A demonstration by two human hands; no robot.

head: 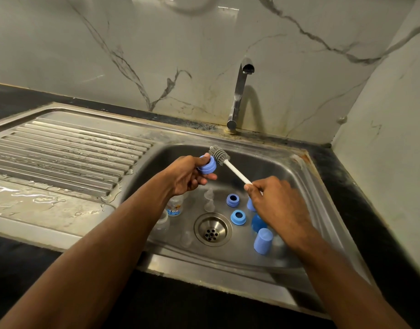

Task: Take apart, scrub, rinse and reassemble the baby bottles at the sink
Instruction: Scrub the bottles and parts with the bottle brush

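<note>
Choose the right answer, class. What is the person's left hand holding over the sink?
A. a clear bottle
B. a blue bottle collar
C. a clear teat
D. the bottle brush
B: the left hand grips a blue bottle collar, while the right hand holds the bottle brush with its grey head against that collar.

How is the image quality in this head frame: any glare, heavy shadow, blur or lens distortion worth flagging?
Head view: wide-angle bending curves the sink rim and counter edges; a ring-shaped light reflection glares on the marble wall; the faucet throws a dark shadow on the wall behind it; the right hand is slightly soft, the left hand, blue collar and brush are sharp.
</note>
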